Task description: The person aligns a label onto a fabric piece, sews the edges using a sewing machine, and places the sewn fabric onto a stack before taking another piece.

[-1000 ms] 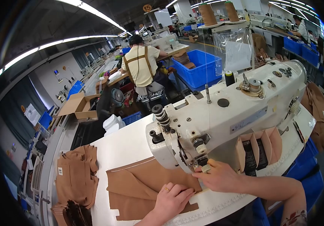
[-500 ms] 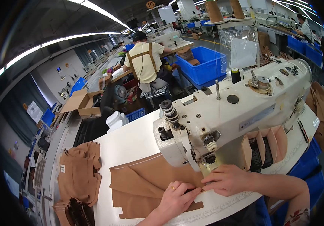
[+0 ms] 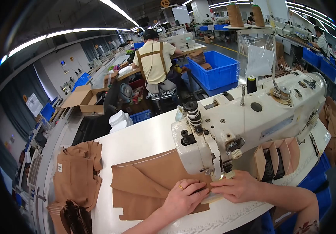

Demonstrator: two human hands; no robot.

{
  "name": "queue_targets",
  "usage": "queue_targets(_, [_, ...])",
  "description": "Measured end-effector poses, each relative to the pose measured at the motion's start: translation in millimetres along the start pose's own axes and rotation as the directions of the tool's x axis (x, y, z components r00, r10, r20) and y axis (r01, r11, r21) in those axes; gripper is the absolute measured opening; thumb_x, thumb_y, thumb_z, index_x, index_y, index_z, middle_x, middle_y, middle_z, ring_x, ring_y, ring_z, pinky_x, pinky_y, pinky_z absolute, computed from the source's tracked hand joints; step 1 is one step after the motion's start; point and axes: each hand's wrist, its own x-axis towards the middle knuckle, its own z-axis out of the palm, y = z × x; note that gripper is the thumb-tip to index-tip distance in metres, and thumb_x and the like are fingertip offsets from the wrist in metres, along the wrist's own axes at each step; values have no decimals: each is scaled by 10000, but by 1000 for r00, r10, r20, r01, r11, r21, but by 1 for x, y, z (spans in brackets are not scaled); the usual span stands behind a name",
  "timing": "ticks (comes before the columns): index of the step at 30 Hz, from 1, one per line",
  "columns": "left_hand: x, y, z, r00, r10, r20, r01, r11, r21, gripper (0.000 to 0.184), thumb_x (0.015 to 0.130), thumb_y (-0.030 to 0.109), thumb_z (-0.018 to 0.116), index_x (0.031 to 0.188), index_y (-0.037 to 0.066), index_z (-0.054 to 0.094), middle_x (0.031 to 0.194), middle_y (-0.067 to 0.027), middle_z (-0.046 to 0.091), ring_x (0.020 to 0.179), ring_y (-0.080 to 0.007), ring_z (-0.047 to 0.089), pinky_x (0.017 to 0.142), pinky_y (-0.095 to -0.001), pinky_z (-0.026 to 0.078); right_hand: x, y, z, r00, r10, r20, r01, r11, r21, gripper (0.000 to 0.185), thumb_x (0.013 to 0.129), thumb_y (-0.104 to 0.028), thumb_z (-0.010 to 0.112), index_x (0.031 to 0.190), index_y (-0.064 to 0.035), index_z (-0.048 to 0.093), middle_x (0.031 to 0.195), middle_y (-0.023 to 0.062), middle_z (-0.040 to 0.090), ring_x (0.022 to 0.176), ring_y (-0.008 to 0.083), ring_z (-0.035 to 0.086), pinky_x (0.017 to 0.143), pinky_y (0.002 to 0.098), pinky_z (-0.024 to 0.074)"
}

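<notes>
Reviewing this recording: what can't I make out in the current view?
Head view:
Brown sheet: portion under the left hand and right hand, covered by them.
Sheet's upper right: hidden by the sewing machine.
White label: print too small.
Left forearm: cut off by the bottom edge.

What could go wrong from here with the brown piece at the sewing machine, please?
The right grip is close to the sewing machine head, so a slip might pinch it. The brown piece doesn't lie flat, so it may pucker or shift if fed further in.
</notes>
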Motion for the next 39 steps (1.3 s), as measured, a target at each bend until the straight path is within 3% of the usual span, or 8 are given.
queue_targets(14, [11,-27,2,996,-90,23,90,996,8,247,818,111,758,1064,130,766,1114,-21,680,1067,-257,598,961,-411,492,16,-7,-1,986,166,31,-160,975,-152,455,783,-126,729,1235,-118,682,829,79,578,733,250,579,619,353,512])
queue_targets(23, [12,-24,5,955,-297,8,293,946,138,152,923,209,700,1031,116,753,1192,-87,669,1125,-358,596,985,-536,465,6,-14,5,990,132,-57,-138,985,-106,334,825,-135,728,1158,-113,704,855,56,591,747,206,599,605,321,531])
queue_targets(27, [10,-7,-13,893,-434,118,363,850,380,318,966,364,630,1119,103,727,1271,-145,638,1078,-428,616,882,-516,500,-21,-83,-5,992,-78,-98,112,902,417,131,883,-145,738,990,-70,723,865,48,682,691,168,652,546,284,538])
queue_targets(28, [9,-2,-20,874,-463,147,381,842,381,349,961,382,636,1140,93,715,1280,-152,631,1091,-427,610,890,-514,497,-47,-97,8,985,-160,-67,172,868,466,266,998,-225,639,1176,-30,674,868,72,706,668,144,637,580,261,533])
queue_targets(30, [8,10,-34,834,-510,209,409,827,385,419,951,418,646,1183,72,690,1296,-168,617,1117,-426,599,907,-508,491,-78,-149,36,993,-84,84,25,836,549,258,889,-297,757,973,-53,742,811,131,691,604,284,624,539,371,521])
queue_targets(32, [-6,9,-34,882,-445,153,362,850,383,488,928,436,678,1234,58,649,1289,-163,617,1138,-414,585,927,-500,483,-76,-165,54,953,192,232,-299,692,657,380,919,-348,718,1118,-25,712,997,199,715,860,357,707,734,413,583])
queue_targets(34, [-17,12,-40,892,-437,117,384,867,319,550,894,430,723,1276,48,618,1259,-155,624,1138,-396,580,942,-482,479,-61,-166,57,809,262,527,-574,545,611,590,990,-438,598,1416,-35,535,1390,267,558,1305,406,532,1101,470,423])
queue_targets(39, [-43,35,-74,824,-550,137,507,824,254,559,853,343,792,1297,59,605,1152,-129,655,1056,-338,613,917,-423,508,-33,-187,128,903,200,381,-429,347,834,412,1058,-278,515,1372,-16,559,1318,190,631,1236,314,579,1068,423,435])
